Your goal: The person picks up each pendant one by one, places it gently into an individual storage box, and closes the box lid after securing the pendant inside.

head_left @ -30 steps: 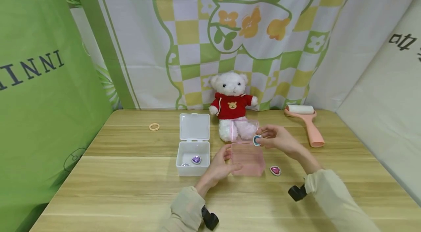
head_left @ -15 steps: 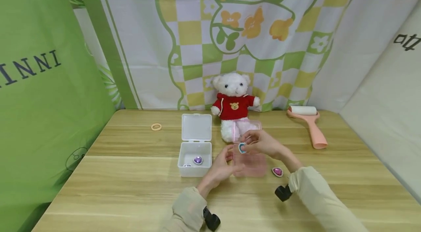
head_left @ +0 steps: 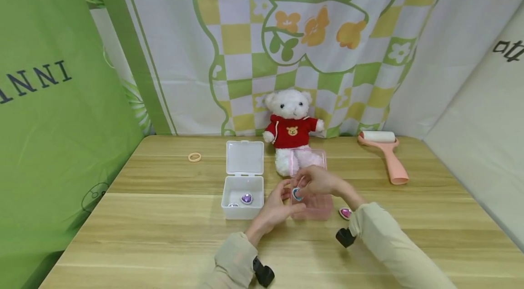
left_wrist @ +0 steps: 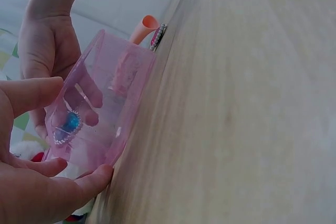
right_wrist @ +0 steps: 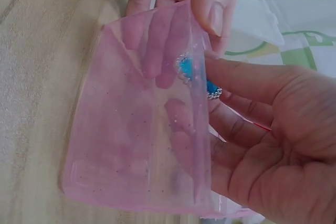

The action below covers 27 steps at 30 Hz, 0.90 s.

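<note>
My right hand (head_left: 321, 180) pinches a blue heart-shaped gem (head_left: 296, 194) with a silvery beaded edge. Its fingertips and the gem are down inside the mouth of the open, see-through pink box (head_left: 317, 214); the right wrist view shows the blue gem (right_wrist: 185, 66) through the box wall. On the left side of that box, my left hand (head_left: 275, 207) grips it, thumb along the front and the other fingers further back. A pink heart gem (head_left: 345, 213) lies on the table just right of the pink box, close to the right wrist.
Left of the hands stands an open white box (head_left: 241, 214) holding a purple heart gem (head_left: 247, 198) and another partly hidden gem (head_left: 233, 205). Behind sits a white teddy bear (head_left: 291, 132) in red. A lint roller (head_left: 390, 159) and yellowish ring (head_left: 194, 157) lie farther off.
My right hand has moved left and down with the blue gem, from above the pink box's right side into its mouth. The left hand stays on the box.
</note>
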Motion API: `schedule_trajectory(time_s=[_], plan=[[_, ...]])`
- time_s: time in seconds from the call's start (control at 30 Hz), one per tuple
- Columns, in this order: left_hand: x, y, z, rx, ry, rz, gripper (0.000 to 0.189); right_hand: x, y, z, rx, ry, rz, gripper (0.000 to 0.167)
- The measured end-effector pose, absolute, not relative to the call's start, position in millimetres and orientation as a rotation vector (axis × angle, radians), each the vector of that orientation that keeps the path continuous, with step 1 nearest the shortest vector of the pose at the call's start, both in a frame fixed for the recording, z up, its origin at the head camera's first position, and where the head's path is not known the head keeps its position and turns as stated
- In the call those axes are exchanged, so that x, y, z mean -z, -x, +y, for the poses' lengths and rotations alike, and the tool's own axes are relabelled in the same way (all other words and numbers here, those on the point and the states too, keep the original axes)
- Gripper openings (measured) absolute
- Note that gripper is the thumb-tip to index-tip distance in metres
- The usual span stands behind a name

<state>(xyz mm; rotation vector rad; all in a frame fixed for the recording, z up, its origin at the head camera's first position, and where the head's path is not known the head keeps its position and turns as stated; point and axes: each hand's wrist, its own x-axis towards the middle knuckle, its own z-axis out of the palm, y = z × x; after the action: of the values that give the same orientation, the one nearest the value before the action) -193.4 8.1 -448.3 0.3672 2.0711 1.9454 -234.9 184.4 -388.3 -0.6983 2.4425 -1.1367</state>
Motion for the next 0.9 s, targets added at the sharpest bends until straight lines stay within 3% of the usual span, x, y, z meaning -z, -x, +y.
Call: schedule_trajectory(time_s=[0.9], plan=[[446.0, 193.4, 7.9, -1.928, -0.341, 2.081, 0.068, 389.1, 235.0, 175.2, 0.828, 0.726, 2.596, 0.018]])
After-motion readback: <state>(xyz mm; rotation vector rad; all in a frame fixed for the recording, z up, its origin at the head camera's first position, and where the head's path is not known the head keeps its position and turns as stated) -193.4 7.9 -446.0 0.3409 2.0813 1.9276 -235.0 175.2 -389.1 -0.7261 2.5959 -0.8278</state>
